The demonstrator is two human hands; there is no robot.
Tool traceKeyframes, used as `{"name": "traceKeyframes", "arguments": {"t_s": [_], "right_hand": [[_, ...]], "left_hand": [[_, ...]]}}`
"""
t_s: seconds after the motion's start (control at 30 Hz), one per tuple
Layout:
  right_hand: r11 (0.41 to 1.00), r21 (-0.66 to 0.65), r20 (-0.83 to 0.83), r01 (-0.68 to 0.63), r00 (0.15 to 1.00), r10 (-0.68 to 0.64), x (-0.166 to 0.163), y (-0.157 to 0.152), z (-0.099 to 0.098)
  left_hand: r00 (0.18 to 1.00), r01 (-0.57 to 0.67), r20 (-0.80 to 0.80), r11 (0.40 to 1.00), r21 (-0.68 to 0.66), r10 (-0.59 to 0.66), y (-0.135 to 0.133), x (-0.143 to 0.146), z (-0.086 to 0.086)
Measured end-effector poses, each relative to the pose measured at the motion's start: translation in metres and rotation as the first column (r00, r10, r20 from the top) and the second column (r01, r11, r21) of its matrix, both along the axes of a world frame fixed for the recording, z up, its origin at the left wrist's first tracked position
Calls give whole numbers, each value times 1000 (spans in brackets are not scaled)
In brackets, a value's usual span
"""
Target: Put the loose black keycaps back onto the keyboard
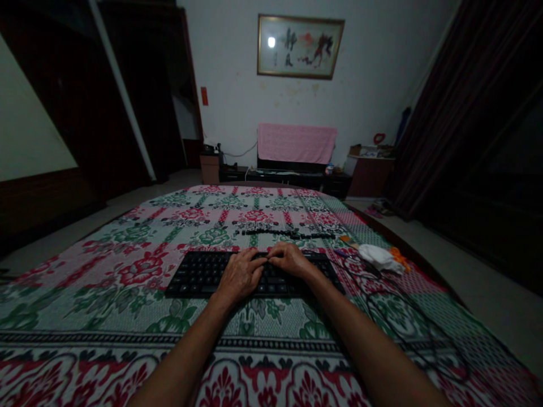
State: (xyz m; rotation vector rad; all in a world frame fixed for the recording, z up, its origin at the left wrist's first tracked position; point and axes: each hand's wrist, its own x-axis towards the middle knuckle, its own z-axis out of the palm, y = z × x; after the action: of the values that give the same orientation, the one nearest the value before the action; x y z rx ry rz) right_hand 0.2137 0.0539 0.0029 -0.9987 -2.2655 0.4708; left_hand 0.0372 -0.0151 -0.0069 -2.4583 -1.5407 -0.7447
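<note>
A black keyboard lies flat on a patterned cloth. My left hand rests over its middle, palm down, its fingers stretched across the keys and one reaching toward my right hand. Bent over the far edge of the keyboard, my right hand has thumb and fingertips pinched together near that left fingertip. Whatever sits in the pinch is too small and dark to make out. Just beyond the keyboard, small black pieces that look like loose keycaps lie in an uneven row.
To the right are a crumpled white cloth, an orange item, an orange-tipped brush-like tool and a looped black cable. The patterned cloth covers the wide surface. A pink towel hangs at the far wall.
</note>
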Motion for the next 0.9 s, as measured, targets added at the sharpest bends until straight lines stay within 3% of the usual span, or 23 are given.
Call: {"name": "traceKeyframes", "arguments": {"t_s": [0.9], "right_hand": [[998,49,19,-34,999,33,-2,2,-4]], "left_hand": [[999,-1,-39,1000,-11,1,4,-2,-6]]}}
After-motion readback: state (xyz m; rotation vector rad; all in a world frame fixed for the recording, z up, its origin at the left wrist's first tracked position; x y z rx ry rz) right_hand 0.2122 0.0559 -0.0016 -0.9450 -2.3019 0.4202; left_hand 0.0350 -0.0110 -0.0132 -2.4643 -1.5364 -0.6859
